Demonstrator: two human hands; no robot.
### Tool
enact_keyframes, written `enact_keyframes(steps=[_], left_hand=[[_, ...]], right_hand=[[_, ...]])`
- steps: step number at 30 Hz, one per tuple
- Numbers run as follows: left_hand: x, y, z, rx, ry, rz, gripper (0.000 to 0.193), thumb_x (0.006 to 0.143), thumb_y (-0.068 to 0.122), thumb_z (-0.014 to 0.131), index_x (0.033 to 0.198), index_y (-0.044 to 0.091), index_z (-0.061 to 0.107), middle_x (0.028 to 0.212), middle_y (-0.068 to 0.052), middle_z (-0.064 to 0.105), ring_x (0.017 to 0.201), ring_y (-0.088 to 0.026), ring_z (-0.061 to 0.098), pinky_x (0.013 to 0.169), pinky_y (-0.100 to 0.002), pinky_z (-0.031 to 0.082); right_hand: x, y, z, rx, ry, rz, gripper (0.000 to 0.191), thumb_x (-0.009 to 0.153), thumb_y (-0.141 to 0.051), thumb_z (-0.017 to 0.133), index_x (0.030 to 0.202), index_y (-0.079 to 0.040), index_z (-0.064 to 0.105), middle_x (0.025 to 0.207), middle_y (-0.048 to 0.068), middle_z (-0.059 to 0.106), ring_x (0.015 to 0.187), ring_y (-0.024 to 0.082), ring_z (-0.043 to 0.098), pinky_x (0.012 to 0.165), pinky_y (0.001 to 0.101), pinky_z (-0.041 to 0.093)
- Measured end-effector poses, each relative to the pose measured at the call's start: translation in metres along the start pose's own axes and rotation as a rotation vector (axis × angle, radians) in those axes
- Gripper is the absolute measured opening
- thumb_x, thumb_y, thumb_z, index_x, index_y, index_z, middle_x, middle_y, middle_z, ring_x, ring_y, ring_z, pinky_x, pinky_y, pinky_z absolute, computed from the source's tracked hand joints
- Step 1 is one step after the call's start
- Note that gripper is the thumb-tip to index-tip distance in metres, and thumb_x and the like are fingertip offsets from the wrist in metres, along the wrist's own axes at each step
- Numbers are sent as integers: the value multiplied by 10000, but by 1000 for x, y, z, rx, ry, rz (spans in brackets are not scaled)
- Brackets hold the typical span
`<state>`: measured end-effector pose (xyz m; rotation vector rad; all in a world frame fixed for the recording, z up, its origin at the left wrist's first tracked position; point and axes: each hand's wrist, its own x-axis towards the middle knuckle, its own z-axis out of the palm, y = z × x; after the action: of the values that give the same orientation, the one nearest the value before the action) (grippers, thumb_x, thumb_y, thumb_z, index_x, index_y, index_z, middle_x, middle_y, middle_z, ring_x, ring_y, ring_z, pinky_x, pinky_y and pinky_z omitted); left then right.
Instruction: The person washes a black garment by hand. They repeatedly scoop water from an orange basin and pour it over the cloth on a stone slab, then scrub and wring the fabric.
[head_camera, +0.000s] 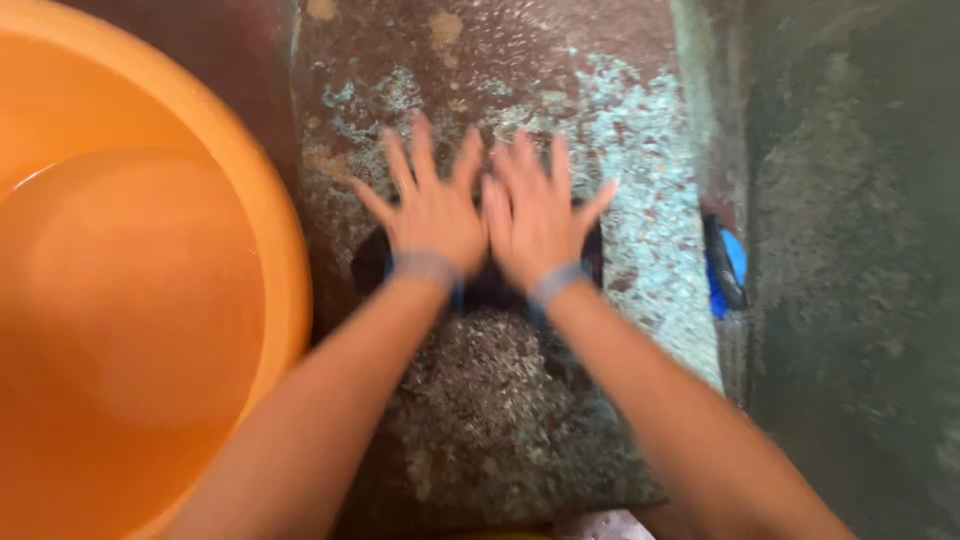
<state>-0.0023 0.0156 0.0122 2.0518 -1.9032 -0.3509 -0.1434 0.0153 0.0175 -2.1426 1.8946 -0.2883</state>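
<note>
Near frame centre, left hand (432, 215) and right hand (535, 215) press flat, fingers spread, on a dark wet cloth (480, 285) on the stone surface (640, 170). Likely limp, heavy, slippery; grip bunched edges. Orange tub (270, 210) at nine o'clock.

The left hand (432, 212) and right hand (535, 215) are pressing flat on a dark, wet-looking cloth (480, 285) that is lying on a rough, pitted stone slab (640, 180) with flaking paint, beside a smooth, glossy orange plastic tub (285, 260) holding water.
</note>
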Motion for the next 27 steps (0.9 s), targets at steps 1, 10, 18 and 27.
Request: enact_keyframes(steps=[1, 10, 18, 27], left_hand=[[19, 5, 3, -1, -92, -83, 544, 956, 455, 444, 1487, 341, 475, 1643, -181, 191, 1474, -501, 62, 974, -872, 19], [-107, 20, -92, -64, -289, 132, 440, 998, 481, 490, 1408, 334, 545, 1417, -35, 518, 1351, -282, 442, 1055, -744, 237], [14, 15, -34, 143, -239, -140, 585, 896, 401, 427, 1475, 366, 498, 1675, -130, 215, 1498, -552, 123, 942, -953, 51], [-18, 4, -27, 101, -273, -21, 489, 1010, 470, 408, 1455, 283, 487, 1650, -182, 209, 1528, -448, 107, 1059, -848, 42]], right_hand=[[21, 0, -1, -44, 9, 28, 495, 1039, -476, 405, 1458, -243, 526, 1633, 29, 400, 1555, 368, 223, 1014, 864, -88], [-121, -48, -57, 208, 71, -194, 565, 1029, -471, 434, 1426, -80, 527, 1398, 121, 542, 1379, 327, 447, 1170, 681, 170], [20, -29, -30, 43, 15, 11, 532, 1013, -500, 431, 1435, -192, 536, 1485, 139, 521, 1395, 455, 350, 1007, 863, 56], [-20, -24, -11, -4, -15, 74, 511, 1023, -473, 417, 1386, -138, 550, 1484, 137, 465, 1423, 349, 355, 1115, 716, 179]])
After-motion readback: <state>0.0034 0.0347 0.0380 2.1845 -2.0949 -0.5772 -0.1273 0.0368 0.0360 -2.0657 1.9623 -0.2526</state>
